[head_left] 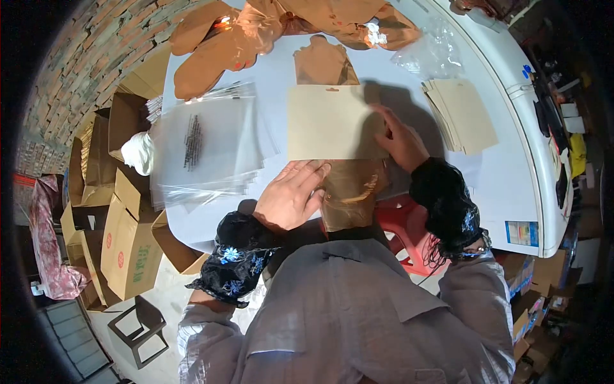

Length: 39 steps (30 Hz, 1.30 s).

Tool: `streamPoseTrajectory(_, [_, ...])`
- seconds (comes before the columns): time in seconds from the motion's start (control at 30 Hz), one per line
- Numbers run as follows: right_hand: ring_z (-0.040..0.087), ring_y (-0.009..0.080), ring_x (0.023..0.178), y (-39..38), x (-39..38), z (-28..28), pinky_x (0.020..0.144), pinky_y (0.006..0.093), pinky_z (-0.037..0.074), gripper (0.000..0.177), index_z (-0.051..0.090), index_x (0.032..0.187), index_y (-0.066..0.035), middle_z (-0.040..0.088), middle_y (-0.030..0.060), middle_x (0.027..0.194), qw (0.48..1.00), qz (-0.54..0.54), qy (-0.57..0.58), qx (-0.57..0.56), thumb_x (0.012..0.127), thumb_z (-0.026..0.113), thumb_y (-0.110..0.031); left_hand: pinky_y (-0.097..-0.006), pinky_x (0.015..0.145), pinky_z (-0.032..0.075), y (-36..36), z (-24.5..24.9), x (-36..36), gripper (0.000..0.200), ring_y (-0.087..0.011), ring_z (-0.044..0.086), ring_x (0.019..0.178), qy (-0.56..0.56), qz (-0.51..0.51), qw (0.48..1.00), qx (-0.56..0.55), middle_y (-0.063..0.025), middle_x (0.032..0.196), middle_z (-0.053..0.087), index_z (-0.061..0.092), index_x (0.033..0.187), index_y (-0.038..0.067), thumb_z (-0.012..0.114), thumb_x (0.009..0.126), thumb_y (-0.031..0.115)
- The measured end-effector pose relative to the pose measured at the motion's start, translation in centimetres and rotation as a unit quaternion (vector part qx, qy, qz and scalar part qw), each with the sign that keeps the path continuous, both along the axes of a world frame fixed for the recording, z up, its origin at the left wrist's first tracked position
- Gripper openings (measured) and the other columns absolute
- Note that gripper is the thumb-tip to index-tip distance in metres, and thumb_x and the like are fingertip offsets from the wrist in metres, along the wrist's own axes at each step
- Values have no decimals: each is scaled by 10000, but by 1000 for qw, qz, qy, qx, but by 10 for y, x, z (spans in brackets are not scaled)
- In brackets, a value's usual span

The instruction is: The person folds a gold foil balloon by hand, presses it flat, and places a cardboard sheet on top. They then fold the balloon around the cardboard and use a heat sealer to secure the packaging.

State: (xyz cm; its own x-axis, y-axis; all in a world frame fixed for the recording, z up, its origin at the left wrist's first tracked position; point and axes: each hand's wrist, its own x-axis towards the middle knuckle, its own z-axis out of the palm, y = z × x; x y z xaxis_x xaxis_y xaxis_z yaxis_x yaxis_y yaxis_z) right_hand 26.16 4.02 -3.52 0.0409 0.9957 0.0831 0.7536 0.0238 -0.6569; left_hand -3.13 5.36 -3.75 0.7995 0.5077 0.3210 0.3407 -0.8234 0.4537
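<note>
A cream card (329, 121) with a small hanging slot lies over a shiny brown film piece (352, 192), whose ends show above and below it. My left hand (294, 192) rests at the card's lower left edge and on the brown film, fingers spread and holding nothing. On the card's right side lies my right hand (401, 139), with its fingers apart at the edge. A stack of clear plastic bags (211, 141) is left of the card. More cream cards (464, 115) lie to the right.
Brown shiny pieces (249, 32) and crumpled clear plastic (435, 51) are at the far side of the white table (499, 185). Open cardboard boxes (131, 243) stand at the left, and a red stool (409, 233) is below the near edge.
</note>
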Motion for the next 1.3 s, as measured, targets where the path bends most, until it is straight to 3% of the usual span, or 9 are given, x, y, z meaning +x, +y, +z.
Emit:
streamPoseTrajectory(0.13, [579,291,1013,0,-8,12,863,373,475,482,566,1269,-168,576,152,1145,961,26,-274,20,809,631,-36,-419,1022,419,-3,3,0,449,-349,520,1165,10,2,1000,-8,-183,1244,548,527,1283,-17,594,854,97])
streamPoseTrajectory(0.23, [514,333,1145,9,-11,-5,972,397,438,502,607,1233,-180,545,143,1236,957,99,-204,180,773,607,22,-417,1014,424,-2,1,1,453,-349,521,1158,7,2,1000,2,-180,1243,546,531,1282,-11,599,847,98])
streamPoseTrajectory(0.33, [541,362,1116,21,-10,-16,975,415,447,497,601,1208,-155,569,163,1194,931,226,-145,246,747,626,29,-415,1010,428,0,3,2,460,-347,518,1162,11,1,1000,0,-175,1251,541,532,1283,-6,600,841,101])
streamPoseTrajectory(0.53, [515,329,1160,14,-16,-10,999,384,446,580,629,1232,-206,531,102,1336,961,187,-160,129,736,566,88,-432,1051,379,-3,1,2,460,-340,491,1199,41,9,999,26,-159,1281,523,526,1305,13,574,863,131])
streamPoseTrajectory(0.8, [539,317,1134,15,-18,-9,973,379,472,577,660,1194,-192,568,100,1291,963,173,-149,144,705,560,97,-453,1099,306,-10,6,2,509,-335,400,1316,97,32,994,24,-177,1329,487,489,1364,29,559,914,257])
streamPoseTrajectory(0.9, [542,314,1130,15,-18,-8,973,378,473,585,660,1192,-186,572,102,1282,964,176,-143,141,696,558,108,-463,1116,294,-9,13,0,706,-359,367,1338,119,11,993,13,-187,1337,470,456,1387,21,585,880,497])
streamPoseTrajectory(1.0, [542,314,1129,14,-16,-7,970,378,474,590,657,1194,-178,575,104,1274,963,182,-139,142,690,562,115,-471,1129,285,-9,12,-1,985,-382,365,1330,118,-5,991,60,-196,1342,453,407,1417,11,596,745,706])
streamPoseTrajectory(1.1, [539,316,1134,15,-16,-6,965,378,475,590,652,1198,-169,575,108,1268,960,187,-145,152,689,566,118,-479,1136,274,-8,7,-3,1132,-392,349,1343,125,-20,990,55,-210,1365,428,361,1443,8,642,642,757])
streamPoseTrajectory(1.3, [533,311,1153,27,-13,-9,968,380,472,583,648,1199,-160,569,107,1272,957,188,-143,168,693,573,119,-453,1174,217,-10,2,-3,1180,-349,338,1357,158,-17,985,65,-184,1404,403,303,1453,-2,647,611,750])
